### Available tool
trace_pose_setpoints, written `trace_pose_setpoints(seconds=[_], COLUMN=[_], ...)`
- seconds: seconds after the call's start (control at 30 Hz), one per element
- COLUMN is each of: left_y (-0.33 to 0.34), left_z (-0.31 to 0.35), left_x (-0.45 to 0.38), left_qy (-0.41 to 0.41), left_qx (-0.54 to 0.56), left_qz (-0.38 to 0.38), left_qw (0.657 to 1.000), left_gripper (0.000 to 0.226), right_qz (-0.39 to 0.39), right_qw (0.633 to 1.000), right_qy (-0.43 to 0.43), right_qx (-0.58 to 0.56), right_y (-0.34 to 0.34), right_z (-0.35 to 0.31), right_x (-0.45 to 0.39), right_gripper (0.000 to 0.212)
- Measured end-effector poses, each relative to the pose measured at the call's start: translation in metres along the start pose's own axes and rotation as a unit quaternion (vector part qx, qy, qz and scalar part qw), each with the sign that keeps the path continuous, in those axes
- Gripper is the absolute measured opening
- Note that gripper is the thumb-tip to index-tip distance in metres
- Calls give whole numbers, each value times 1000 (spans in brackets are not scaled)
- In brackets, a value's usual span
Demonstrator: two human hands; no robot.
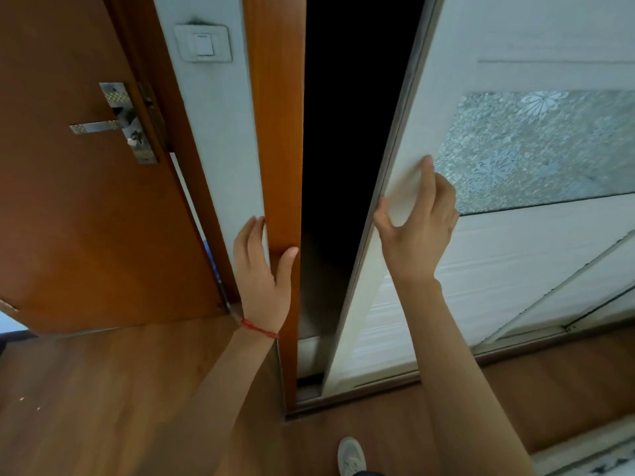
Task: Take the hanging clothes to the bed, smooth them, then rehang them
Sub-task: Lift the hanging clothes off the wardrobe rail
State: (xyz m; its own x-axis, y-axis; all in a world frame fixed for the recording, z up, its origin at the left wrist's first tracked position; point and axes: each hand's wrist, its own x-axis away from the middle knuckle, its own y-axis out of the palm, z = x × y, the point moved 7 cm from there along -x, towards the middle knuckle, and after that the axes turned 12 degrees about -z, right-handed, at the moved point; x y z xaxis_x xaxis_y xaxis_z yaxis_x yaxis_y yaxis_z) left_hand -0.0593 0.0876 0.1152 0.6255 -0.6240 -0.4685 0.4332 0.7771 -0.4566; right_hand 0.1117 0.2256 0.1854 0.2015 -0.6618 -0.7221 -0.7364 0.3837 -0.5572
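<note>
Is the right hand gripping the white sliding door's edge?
Yes: the right hand curls its thumb and fingers around the sliding door edge beside the dark opening.

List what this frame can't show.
- Wardrobe interior, head view: all black, unlit; no clothes visible.
- Sliding door: top and right side cut by the frame edges.
- Right hand fingertips: hidden behind the door edge.
- Left hand palm: faces away, against the wooden frame.

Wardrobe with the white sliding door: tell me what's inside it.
Almost nothing shows. The white sliding door, gripped by the right hand, is only partly open, and the gap is black. Just a dim surface low down; any hanging clothes are lost in the dark. The left hand rests on the wooden frame.
</note>
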Motion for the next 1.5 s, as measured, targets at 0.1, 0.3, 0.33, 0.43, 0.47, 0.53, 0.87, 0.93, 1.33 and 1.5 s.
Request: trace_pose_setpoints(seconds=[0.1, 0.3, 0.33, 0.43, 0.47, 0.53, 0.87, 0.93, 1.33, 1.5], left_y=[-5, 92, 118, 201, 225, 266, 377, 389, 349, 266], left_z=[42, 118, 123, 136, 142, 157, 217, 230, 331, 378], left_x=[21, 21, 14, -3, -9, -21, -42, -46, -102, -138], left_qy=[122, 236, 193, 117, 104, 87, 88, 94, 268, 375], left_qx=[-30, 32, 36, 14, 16, 24, 85, 100, 112, 113], left_qz=[104, -139, -208, -370, -398, -421, -388, -404, -287, -129], left_qw=[987, 961, 958, 921, 912, 903, 914, 904, 913, 911], left_gripper=[45, 35, 39, 51, 55, 69, 104, 103, 34, 27], right_qz=[-7, -29, -30, -28, -26, -25, 2, 6, 28, 38], right_qw=[999, 997, 996, 995, 995, 995, 994, 993, 988, 983], right_qy=[39, 65, 71, 84, 84, 81, 102, 108, 148, 178], right_qx=[8, 40, 44, 50, 53, 59, 44, 43, 42, 10], right_y=[-13, -38, -42, -52, -54, -57, -77, -81, -97, -102], right_z=[30, 88, 99, 130, 141, 163, 266, 283, 356, 375], right_x=[-10, -32, -36, -46, -50, -58, -92, -98, -123, -130], right_gripper=[63, 61, 61, 60, 59, 58, 59, 59, 54, 53])
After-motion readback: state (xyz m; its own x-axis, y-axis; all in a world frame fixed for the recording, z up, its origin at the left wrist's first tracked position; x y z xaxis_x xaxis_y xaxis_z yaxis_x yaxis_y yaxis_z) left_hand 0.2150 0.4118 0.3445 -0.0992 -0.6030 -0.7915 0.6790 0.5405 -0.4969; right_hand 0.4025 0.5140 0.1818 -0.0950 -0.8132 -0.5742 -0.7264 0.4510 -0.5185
